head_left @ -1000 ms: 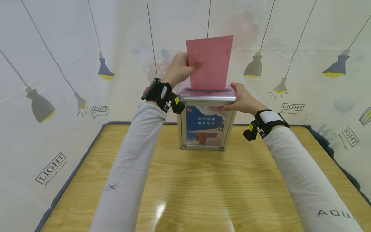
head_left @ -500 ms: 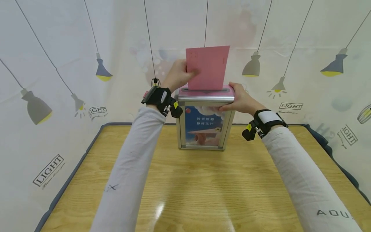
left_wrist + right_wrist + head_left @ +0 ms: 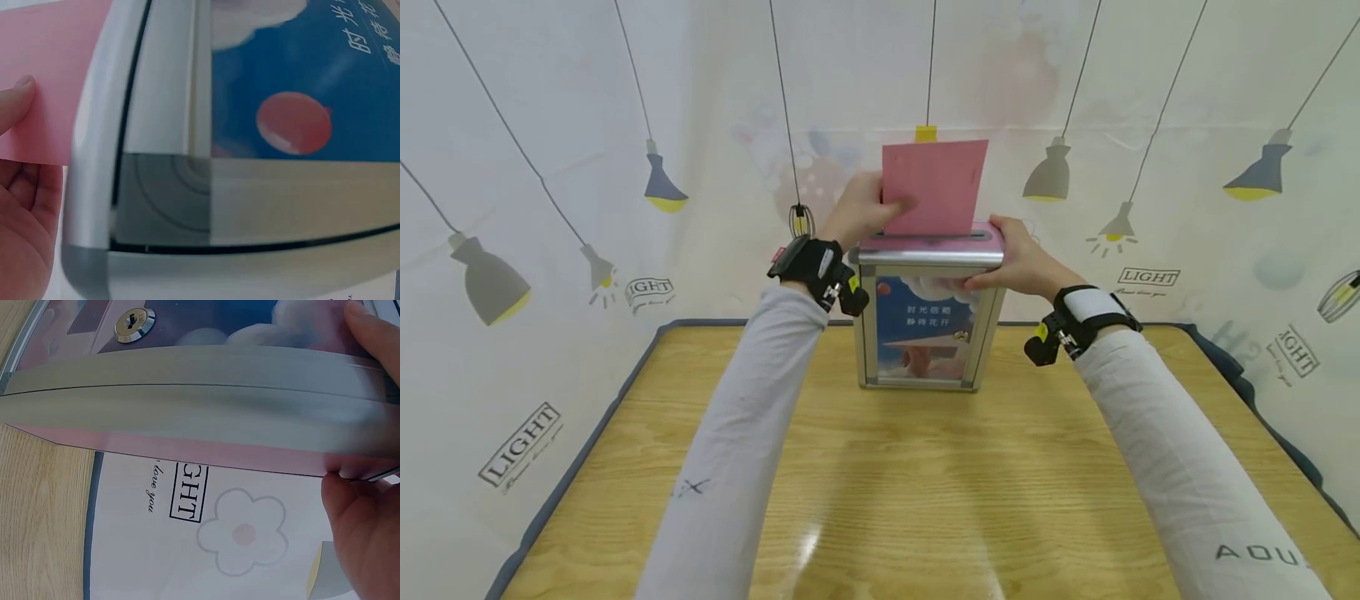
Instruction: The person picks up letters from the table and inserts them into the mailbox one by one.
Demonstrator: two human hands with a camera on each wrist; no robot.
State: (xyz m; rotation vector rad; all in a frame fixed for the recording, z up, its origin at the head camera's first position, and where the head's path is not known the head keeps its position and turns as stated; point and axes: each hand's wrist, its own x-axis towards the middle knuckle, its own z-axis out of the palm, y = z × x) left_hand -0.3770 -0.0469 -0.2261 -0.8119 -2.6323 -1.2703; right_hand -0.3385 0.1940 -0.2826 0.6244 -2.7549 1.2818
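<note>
A pink envelope (image 3: 934, 185) stands upright with its lower edge in the slot on top of a silver-framed letter box (image 3: 867, 325). My left hand (image 3: 859, 207) pinches the envelope by its left edge, thumb on the near face; the left wrist view shows that thumb lying on the pink paper (image 3: 56, 119). At the box's upper right corner, my right hand (image 3: 1028, 265) grips the box, thumb on the front and fingers at the side and back. In the right wrist view a keyed lock (image 3: 134, 325) sits on the box's front panel.
The letter box stands towards the back of a wooden table (image 3: 880, 483). Behind it hangs a pale backdrop (image 3: 722, 167) printed with lamps and "LIGHT" lettering, its dark border running along the table's edges.
The pink envelope has slid down into the slot, so less of it shows above the box. My left hand has come down with it. The right hand keeps its grip on the box.
</note>
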